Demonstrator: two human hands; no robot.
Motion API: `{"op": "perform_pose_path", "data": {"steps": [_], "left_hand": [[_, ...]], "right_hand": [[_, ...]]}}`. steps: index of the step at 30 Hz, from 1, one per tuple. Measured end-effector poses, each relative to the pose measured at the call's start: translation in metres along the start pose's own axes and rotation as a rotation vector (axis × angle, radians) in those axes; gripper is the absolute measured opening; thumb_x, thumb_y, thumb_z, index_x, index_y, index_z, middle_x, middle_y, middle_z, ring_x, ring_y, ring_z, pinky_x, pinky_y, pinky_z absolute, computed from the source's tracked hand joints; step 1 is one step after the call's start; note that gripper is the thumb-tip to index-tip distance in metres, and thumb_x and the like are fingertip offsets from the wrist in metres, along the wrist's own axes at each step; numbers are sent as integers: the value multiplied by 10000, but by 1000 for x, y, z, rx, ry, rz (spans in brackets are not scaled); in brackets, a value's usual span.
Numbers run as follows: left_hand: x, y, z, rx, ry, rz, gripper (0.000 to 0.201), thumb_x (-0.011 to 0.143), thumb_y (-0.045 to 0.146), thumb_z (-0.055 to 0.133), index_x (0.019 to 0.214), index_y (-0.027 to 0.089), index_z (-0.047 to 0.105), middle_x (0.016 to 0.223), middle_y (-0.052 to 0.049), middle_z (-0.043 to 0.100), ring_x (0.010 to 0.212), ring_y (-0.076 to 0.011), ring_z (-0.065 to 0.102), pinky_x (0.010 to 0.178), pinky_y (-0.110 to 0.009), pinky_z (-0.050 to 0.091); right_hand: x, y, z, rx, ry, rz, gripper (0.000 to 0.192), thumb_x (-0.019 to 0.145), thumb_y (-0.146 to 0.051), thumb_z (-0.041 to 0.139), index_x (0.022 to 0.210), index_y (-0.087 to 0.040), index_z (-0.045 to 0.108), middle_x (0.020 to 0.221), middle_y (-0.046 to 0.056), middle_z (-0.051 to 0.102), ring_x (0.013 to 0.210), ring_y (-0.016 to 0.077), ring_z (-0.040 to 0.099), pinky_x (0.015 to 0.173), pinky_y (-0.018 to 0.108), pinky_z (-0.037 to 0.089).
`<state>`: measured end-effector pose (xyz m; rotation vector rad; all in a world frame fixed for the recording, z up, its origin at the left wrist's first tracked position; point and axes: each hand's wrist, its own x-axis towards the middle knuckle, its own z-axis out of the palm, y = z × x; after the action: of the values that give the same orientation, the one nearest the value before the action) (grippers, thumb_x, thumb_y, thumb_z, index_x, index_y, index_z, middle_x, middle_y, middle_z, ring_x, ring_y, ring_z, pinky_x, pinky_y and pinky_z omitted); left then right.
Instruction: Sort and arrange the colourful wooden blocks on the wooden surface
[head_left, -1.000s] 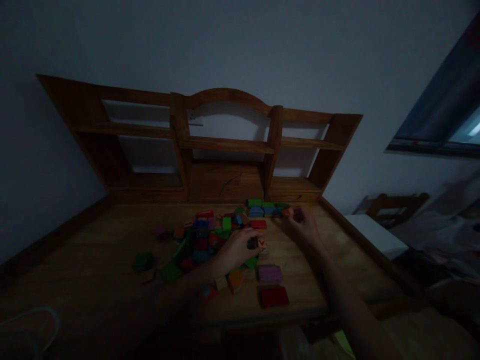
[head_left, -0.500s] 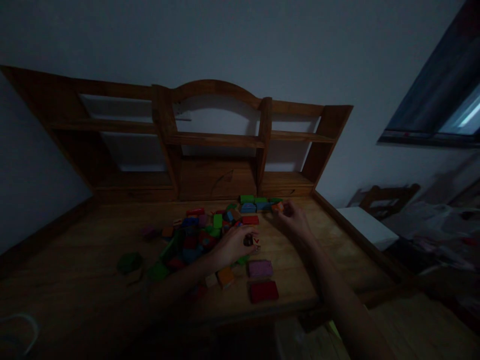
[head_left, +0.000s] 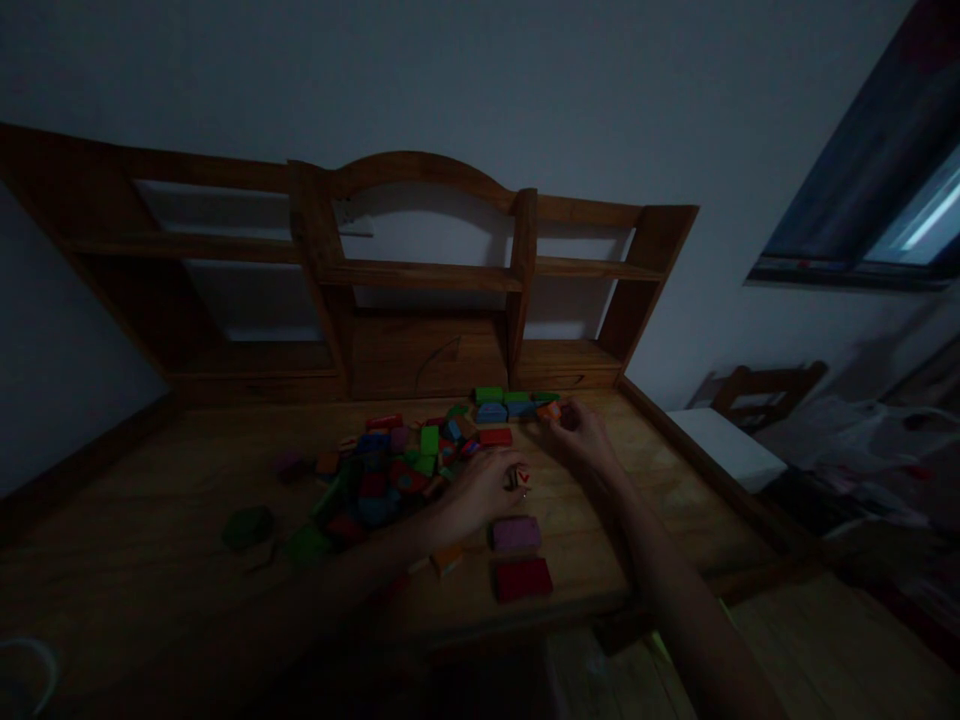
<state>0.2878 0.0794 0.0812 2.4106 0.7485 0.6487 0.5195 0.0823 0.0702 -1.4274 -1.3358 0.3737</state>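
In the dim head view, my left hand (head_left: 484, 490) is closed on a small pale block with a red mark (head_left: 522, 478), held over the right side of a mixed pile of toy blocks (head_left: 375, 485). My right hand (head_left: 583, 436) pinches an orange block (head_left: 550, 411) at the right end of a row of blue blocks (head_left: 492, 413) and green blocks (head_left: 489, 395). A red block (head_left: 496, 437) lies between the two hands. Nearer to me rest a purple block (head_left: 516, 533) and a dark red block (head_left: 523, 579).
A wooden shelf unit (head_left: 429, 275) stands at the back of the wooden desk (head_left: 600, 570). Raised edges border the desk's sides. Off to the right are a white surface (head_left: 724, 448), a wooden chair (head_left: 772, 395) and plastic bags (head_left: 862, 440).
My left hand has shifted slightly right with the pale block, covering more of the near orange block. The right hand still holds the orange block by the row. The whole view has moved a little.
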Motion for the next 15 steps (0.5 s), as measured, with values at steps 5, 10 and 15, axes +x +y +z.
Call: {"op": "perform_pose_path", "data": {"steps": [5, 10, 15], "left_hand": [[9, 6, 23, 54, -46, 39, 350, 770, 88, 687, 1110, 168, 675, 1136, -84, 661, 1079, -266, 594, 929, -382, 474], [11, 5, 34, 90, -61, 24, 377, 737, 10, 636, 1087, 147, 661, 1156, -111, 646, 1086, -286, 595, 941, -421, 480], [9, 1, 37, 87, -50, 25, 413, 747, 26, 616, 1145, 137, 617, 1236, -129, 610, 1159, -284, 566, 1001, -419, 466]], "right_hand": [[2, 3, -4, -67, -1, -56, 277, 793, -443, 678, 925, -201, 665, 784, 41, 689, 656, 175, 594, 557, 268, 439], [0, 3, -3, -43, 13, -13, 316, 781, -477, 695, 942, -205, 667, 837, 60, 710, 710, 201, 623, 574, 280, 469], [0, 3, 0, 6, -5, -14, 308, 777, -446, 708, 966, -206, 666, 895, 72, 728, 749, 208, 645, 609, 289, 490]]}}
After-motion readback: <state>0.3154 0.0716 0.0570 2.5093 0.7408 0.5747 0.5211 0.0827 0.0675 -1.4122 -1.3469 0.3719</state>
